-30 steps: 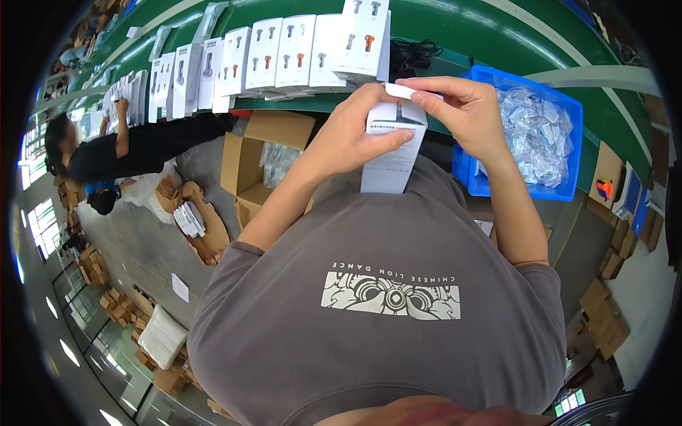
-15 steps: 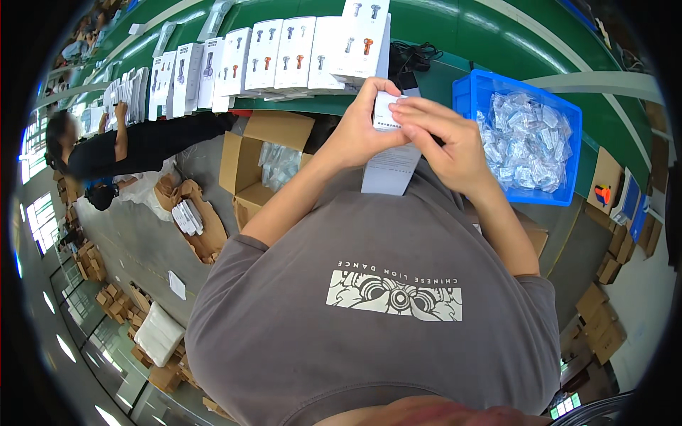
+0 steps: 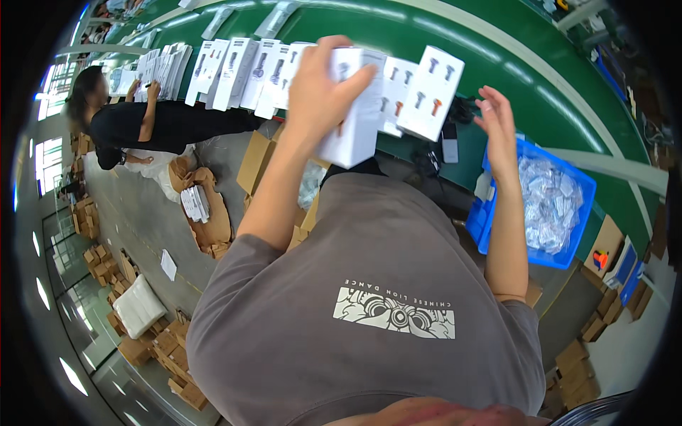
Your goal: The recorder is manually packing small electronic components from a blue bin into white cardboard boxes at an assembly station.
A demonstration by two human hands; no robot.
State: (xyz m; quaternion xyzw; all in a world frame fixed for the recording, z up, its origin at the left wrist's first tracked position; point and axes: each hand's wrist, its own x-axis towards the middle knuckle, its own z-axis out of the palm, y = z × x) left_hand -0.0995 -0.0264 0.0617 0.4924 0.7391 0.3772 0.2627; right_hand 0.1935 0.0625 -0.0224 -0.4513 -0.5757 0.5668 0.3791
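Green workbench [image 3: 533, 74] curves across the upper half of the view, with grey factory floor beyond its edge. Nearest, one white box [image 3: 361, 121] is raised in front of the chest at the bench edge, held from above by the left hand [image 3: 323, 92], thumb and fingers spread across it. The right hand [image 3: 497, 128] holds nothing; its fingers are parted and slightly bent, near one blue bin [image 3: 584, 206] of clear packets [image 3: 550, 202], too many and tangled to count. With only one hand on the box, a loose grip could let it slip past the edge, and a sideways swing could knock its neighbours; whether it touches them cannot be told. Just to its right are two boxes, a leaning carton [image 3: 432, 92] in front of a second carton [image 3: 395, 96], and the leaning one seems likeliest to topple if bumped. Leftward runs a row of boxes [image 3: 234, 71], at least four, overlapping too much for an exact count. Two clear-wrapped packages [image 3: 277, 19] lie behind that row. Farther left, one co-worker [image 3: 135, 131] in black stands at the bench.
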